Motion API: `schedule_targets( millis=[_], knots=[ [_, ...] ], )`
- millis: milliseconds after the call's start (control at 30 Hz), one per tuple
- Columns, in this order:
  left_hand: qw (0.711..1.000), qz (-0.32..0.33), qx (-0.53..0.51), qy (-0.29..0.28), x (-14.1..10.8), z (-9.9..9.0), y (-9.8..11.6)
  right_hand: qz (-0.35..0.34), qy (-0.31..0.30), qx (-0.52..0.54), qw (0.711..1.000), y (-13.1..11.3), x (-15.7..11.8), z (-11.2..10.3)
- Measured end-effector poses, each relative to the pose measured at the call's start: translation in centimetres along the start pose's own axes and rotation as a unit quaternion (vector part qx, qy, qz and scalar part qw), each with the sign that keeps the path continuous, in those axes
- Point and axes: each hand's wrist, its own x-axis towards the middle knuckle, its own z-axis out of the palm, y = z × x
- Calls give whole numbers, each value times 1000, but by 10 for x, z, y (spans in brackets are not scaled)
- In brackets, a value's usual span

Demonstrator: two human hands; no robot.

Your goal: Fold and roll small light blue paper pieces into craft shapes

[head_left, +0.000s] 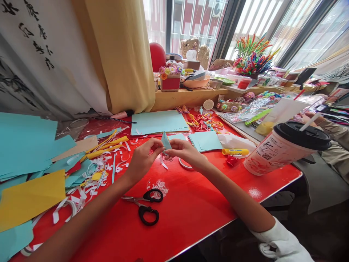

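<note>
Between my two hands is a small folded piece of light blue paper (165,141), its pointed tip upward. My left hand (145,154) pinches its left side between thumb and fingers. On the other side, my right hand (185,151) grips its lower right edge. Black-handled scissors (148,205) lie open on the red table (196,203), nearer to me than the hands. A roll of tape (186,164) rests partly behind my right hand. Just beyond the hands lie small squares of blue paper (205,141) and a stack of larger blue sheets (159,122).
Blue sheets (24,142), a yellow sheet (32,198) and paper scraps (92,180) cover the left side. A yellow glue stick (235,151) and a tall lidded cup (280,149) stand or lie at right. Another person's sleeve (334,133) shows at the far right.
</note>
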Motion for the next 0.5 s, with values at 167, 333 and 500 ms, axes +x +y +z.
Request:
schedule_targets(
  millis=[167,333,500],
  knots=[
    [998,-44,-41,13,0,2,-2,-36,10,-3,999,9,2,3],
    [977,-111,-174,-48,7,2,-7,-41,8,-7,999,9,2,2],
    [961,-148,-225,-65,10,1,-8,-33,8,-19,999,11,3,0]
  ],
)
